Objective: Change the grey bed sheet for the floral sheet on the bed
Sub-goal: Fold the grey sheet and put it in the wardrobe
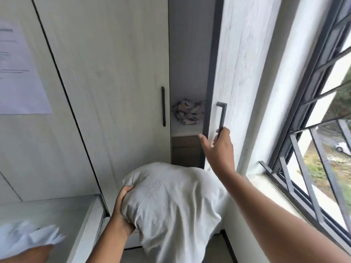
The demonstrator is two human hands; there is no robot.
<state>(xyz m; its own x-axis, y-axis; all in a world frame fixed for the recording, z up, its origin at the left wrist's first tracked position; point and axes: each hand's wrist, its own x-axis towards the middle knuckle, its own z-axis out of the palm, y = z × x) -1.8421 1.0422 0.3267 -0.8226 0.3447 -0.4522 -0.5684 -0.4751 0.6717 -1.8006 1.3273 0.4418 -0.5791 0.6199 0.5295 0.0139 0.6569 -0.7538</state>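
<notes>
Head view: the left hand [121,209] grips the bundled grey sheet [171,205], fingers curled into the cloth. The right hand [218,149] curls its fingers round the door handle [221,114]. The floral sheet [188,113] lies on the wardrobe shelf [182,130].

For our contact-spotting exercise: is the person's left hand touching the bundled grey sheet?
Touching. The head view shows the left hand gripping the grey sheet, its fingers curled over the bundle's left side with no gap.
</notes>
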